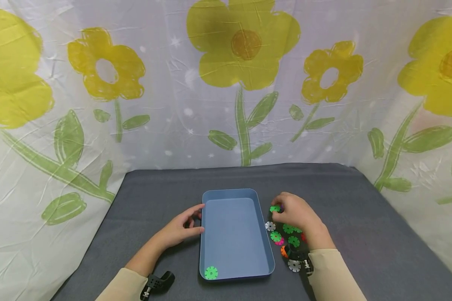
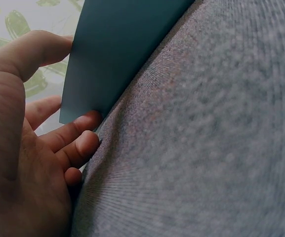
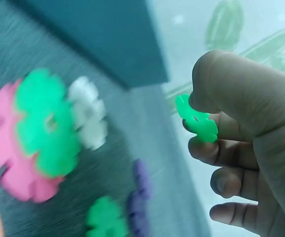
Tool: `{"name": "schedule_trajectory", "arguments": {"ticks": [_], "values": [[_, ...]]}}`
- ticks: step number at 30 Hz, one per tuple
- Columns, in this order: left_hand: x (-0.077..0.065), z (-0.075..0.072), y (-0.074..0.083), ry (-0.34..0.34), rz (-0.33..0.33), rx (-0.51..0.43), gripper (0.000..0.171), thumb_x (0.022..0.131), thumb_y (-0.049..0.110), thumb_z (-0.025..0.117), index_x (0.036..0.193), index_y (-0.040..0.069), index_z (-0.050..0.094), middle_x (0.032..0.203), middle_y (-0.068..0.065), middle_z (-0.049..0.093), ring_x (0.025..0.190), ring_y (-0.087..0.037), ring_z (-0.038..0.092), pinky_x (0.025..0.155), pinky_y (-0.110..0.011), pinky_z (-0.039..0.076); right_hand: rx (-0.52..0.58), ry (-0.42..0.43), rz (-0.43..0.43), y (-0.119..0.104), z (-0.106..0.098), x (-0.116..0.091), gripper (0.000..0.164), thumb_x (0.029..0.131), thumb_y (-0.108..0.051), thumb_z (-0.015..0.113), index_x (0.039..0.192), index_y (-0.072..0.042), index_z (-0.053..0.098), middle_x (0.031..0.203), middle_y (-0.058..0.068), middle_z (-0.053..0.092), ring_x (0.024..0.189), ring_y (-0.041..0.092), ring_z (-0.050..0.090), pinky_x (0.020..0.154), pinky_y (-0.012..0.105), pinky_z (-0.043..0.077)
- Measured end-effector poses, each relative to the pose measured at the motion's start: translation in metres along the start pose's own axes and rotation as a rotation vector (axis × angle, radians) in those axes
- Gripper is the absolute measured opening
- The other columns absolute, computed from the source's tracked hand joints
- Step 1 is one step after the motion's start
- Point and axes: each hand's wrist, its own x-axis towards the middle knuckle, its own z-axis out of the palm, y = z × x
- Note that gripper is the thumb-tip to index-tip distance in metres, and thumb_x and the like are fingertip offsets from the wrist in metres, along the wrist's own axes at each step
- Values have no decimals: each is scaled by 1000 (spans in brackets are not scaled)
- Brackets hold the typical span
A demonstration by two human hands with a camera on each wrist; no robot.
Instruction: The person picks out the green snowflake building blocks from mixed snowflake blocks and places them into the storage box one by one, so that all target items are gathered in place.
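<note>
A blue tray (image 1: 233,234) lies on the dark cloth, with one green notched plastic disc (image 1: 211,273) in its near left corner. My left hand (image 1: 181,228) touches the tray's left wall, thumb and fingers spread along it; the left wrist view shows the fingertips against the outside of that wall (image 2: 98,64). To the right of the tray, my right hand (image 1: 295,211) pinches another green notched disc (image 3: 196,118) between thumb and fingers, above the cloth. Below that hand lie loose discs, among them a white one (image 1: 270,226) and a green one (image 1: 276,236) overlapping a pink one (image 3: 14,148).
More discs lie partly under the right forearm: several green ones, an orange one (image 1: 284,251) and a white one (image 1: 294,266). A purple disc (image 3: 140,197) shows in the right wrist view. Behind the table hangs a flowered curtain (image 1: 165,104).
</note>
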Motion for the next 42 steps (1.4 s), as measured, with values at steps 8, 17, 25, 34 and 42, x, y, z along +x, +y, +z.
{"name": "schedule_trajectory", "arguments": {"ticks": [8, 17, 25, 34, 42], "values": [[0, 0, -2, 2, 12, -3, 72, 96, 18, 75, 156, 3, 38, 128, -19, 55, 75, -15, 48, 67, -27, 42, 22, 57, -78, -25, -21, -1, 17, 87, -19, 76, 103, -13, 75, 98, -5, 66, 79, 16, 59, 75, 37, 52], [-1, 0, -1, 8, -13, 1, 73, 95, 20, 76, 156, 5, 39, 128, -17, 55, 77, -16, 49, 67, -28, 42, 21, 125, -218, -53, -34, -5, 21, 88, -21, 78, 107, -12, 76, 103, -6, 68, 85, 13, 63, 77, 36, 55], [0, -1, 0, 3, -9, 8, 73, 96, 21, 75, 157, 4, 39, 128, -17, 55, 76, -16, 49, 68, -29, 42, 42, 136, -374, -75, -33, -6, 19, 90, -18, 79, 108, -11, 76, 106, -6, 68, 89, 11, 64, 78, 32, 54], [0, 0, 1, 7, -16, 14, 73, 96, 22, 75, 157, 5, 39, 127, -17, 55, 76, -16, 49, 67, -28, 42, 221, 83, -468, -101, -17, -4, 16, 93, -16, 77, 109, -16, 74, 109, -10, 66, 91, 7, 62, 76, 27, 54], [0, 0, 0, 7, -13, 18, 72, 97, 22, 74, 156, 3, 39, 126, -16, 55, 75, -15, 48, 65, -28, 42, 225, 38, -569, -124, 3, -3, 14, 94, -18, 75, 108, -15, 74, 109, -8, 66, 99, 8, 63, 86, 24, 52]]}}
